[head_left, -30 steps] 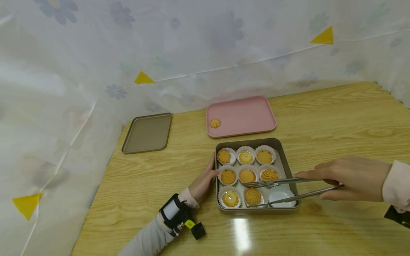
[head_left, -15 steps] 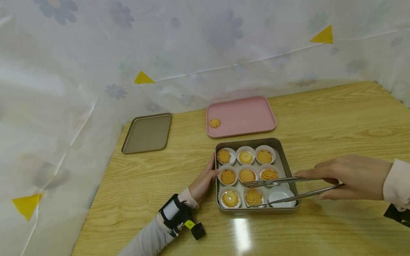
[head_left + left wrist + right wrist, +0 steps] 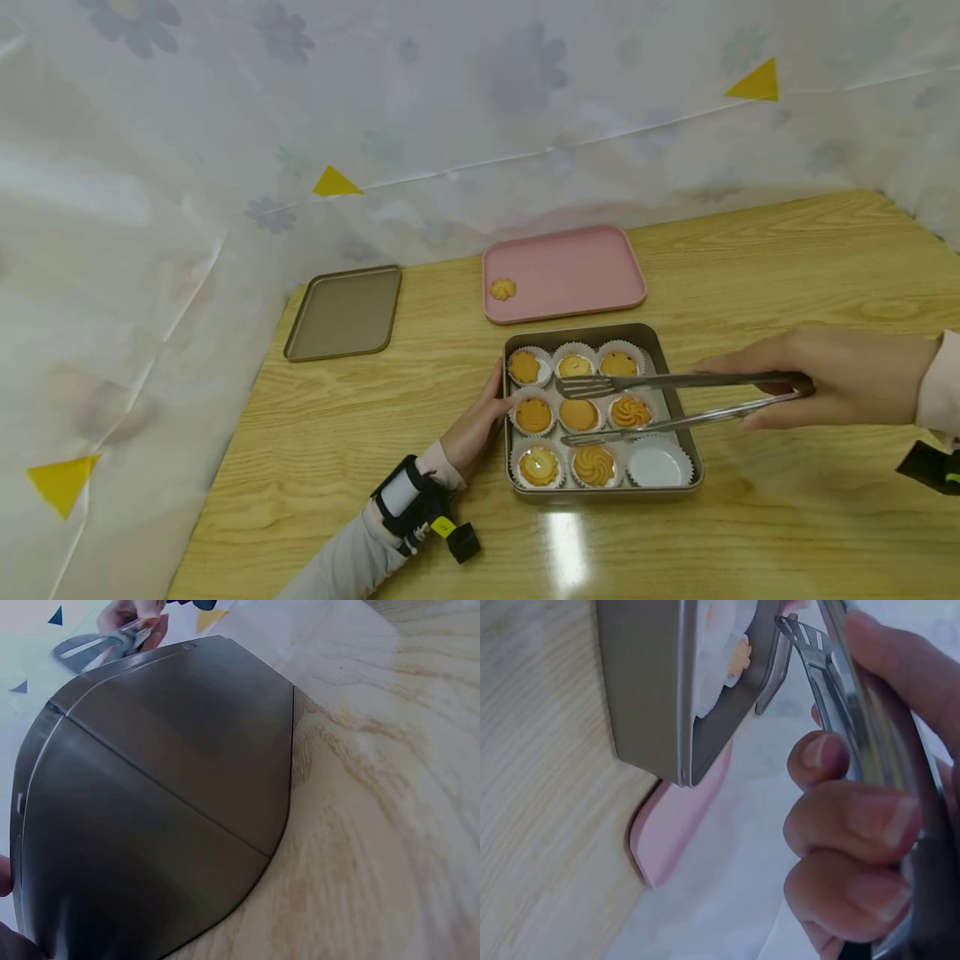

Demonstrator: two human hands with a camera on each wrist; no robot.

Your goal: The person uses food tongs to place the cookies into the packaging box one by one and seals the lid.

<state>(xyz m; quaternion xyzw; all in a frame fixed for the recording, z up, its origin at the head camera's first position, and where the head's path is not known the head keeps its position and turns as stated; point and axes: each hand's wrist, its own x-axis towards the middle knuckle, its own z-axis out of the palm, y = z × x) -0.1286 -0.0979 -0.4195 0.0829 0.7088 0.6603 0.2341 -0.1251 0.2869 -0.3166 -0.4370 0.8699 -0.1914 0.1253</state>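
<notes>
A square metal baking tin [image 3: 600, 495] holds white paper cups, most with a cookie. My left hand [image 3: 471, 432] holds the tin's left wall, thumb at the rim, fingers along the outside; only parts of its fingers show in the left wrist view. My right hand [image 3: 851, 375] grips metal tongs [image 3: 667, 382] with a fork-like end. Spread apart, the tongs' ends hover over the tin, on either side of the plain round cookie [image 3: 579, 414] in the middle, with nothing visibly clamped. A swirled cookie [image 3: 593, 466] sits in the front middle cup; the front right paper cup [image 3: 659, 463] holds no cookie.
Behind the tin lies a pink tray [image 3: 570, 271] with one small cookie [image 3: 502, 289] near its left end. A flat brown metal lid or tray [image 3: 348, 312] lies at the back left. Translucent flowered sheeting [image 3: 465, 108] hangs behind the wooden table [image 3: 322, 467].
My right hand and the tongs have moved away from me, from around the front swirled cookie to over the middle row, and the tongs' ends look higher. My left hand has not moved.
</notes>
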